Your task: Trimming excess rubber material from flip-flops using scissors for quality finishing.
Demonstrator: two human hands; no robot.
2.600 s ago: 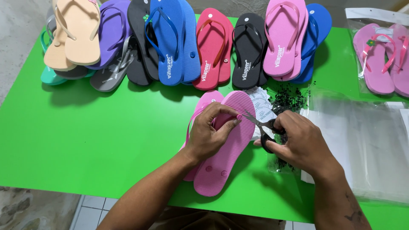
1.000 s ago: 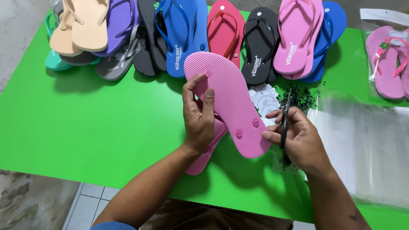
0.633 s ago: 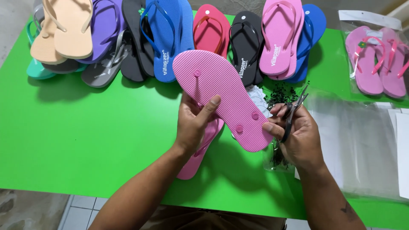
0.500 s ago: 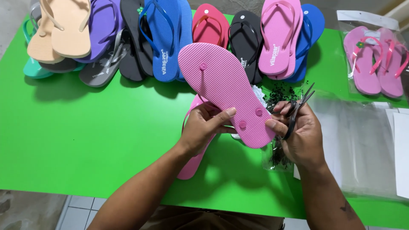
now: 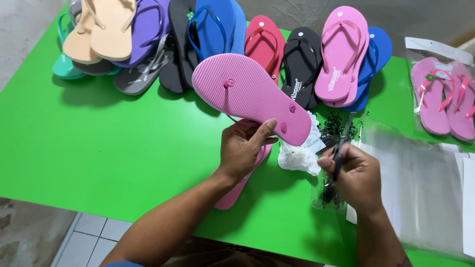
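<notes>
Pink ribbed foam, that's the flip-flop (image 5: 252, 96) my left hand (image 5: 243, 151) grips by its near edge, sole up, raised over its mate (image 5: 242, 180) lying flat on the smooth green table (image 5: 99, 148). My right hand (image 5: 354, 175) sits just right of it, clenched round a thin dark tool (image 5: 340, 155). Plenty of bare table to the left; far edge is crowded with the row of flip-flops (image 5: 217, 39), clear plastic bags (image 5: 420, 193) at right.

Left hand (image 5: 243, 148) has lifted one pink flip-flop (image 5: 250, 96) sole-up (seemingly clear of its mate).
</notes>
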